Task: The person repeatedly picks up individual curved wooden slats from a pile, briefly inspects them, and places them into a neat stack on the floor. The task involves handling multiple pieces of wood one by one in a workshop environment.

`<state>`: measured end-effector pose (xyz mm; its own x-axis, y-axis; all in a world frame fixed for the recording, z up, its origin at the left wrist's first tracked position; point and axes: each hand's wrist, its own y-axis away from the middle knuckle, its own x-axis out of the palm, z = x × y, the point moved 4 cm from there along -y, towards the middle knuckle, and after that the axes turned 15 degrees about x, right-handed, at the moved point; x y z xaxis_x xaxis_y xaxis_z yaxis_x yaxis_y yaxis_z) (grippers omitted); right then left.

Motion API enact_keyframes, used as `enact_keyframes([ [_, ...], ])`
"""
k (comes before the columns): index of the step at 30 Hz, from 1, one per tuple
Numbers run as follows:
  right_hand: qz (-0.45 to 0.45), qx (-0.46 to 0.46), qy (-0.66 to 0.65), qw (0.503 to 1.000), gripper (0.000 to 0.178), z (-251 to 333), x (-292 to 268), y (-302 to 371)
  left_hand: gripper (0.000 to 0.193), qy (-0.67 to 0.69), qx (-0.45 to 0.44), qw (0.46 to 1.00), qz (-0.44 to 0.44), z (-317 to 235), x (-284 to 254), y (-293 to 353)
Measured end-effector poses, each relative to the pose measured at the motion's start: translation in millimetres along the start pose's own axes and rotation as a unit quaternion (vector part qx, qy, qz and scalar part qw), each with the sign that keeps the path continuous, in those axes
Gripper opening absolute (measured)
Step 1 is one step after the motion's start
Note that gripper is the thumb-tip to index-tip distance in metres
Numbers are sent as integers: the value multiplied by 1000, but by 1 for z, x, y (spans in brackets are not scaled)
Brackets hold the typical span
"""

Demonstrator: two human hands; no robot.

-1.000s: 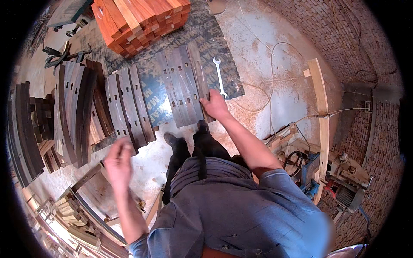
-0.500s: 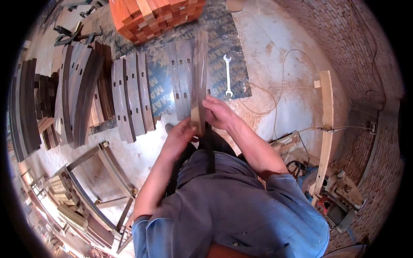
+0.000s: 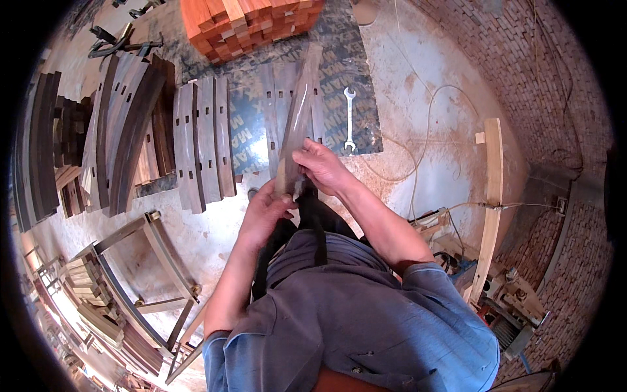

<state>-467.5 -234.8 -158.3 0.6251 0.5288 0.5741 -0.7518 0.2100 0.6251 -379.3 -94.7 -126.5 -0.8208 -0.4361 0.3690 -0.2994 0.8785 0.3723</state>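
A long, curved strip of dark wood [image 3: 297,121] is held in front of me, its far end over the table board and its near end at my body. My left hand [image 3: 264,208] is closed around the near end, fingers and thumb gripping its edges. Farther along the strip, my right hand [image 3: 320,166] pinches its right side. Beneath and beside it lie slotted wood strips [image 3: 271,111] with small rectangular holes. To their right, a double open-ended wrench [image 3: 349,121] rests on the dark printed board [image 3: 367,104].
A stack of orange-red wood blocks [image 3: 251,29] stands at the back. More slotted strips [image 3: 202,144] and curved pieces [image 3: 124,130] fill the left, near clamps [image 3: 121,42]. A wheeled metal frame [image 3: 163,255] is at lower left. An upright plank [image 3: 493,196] and a motor [image 3: 506,326] stand at right.
The held strip has tilted, its near end swinging left and its far end slightly right. My right hand has moved a little left along with it; my left hand has shifted left and lower.
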Motion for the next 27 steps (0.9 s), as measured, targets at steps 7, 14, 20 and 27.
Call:
enact_keyframes([
  [7, 18, 12, -47, 999, 32, -4, 22, -13, 41, 314, -31, 949, 2, 25, -24, 8],
  [14, -100, 42, 164, 980, 34, -36, 27, -62, 28, 273, -33, 953, -127, 54, -52, 22],
  [20, -165, 42, 301, 938, 38, -46, 43, -108, 16, 262, -30, 939, -221, 100, -89, 19],
  [27, -212, 43, 424, 880, 49, -64, 39, -143, 13, 275, -30, 923, -269, 116, -108, 7],
])
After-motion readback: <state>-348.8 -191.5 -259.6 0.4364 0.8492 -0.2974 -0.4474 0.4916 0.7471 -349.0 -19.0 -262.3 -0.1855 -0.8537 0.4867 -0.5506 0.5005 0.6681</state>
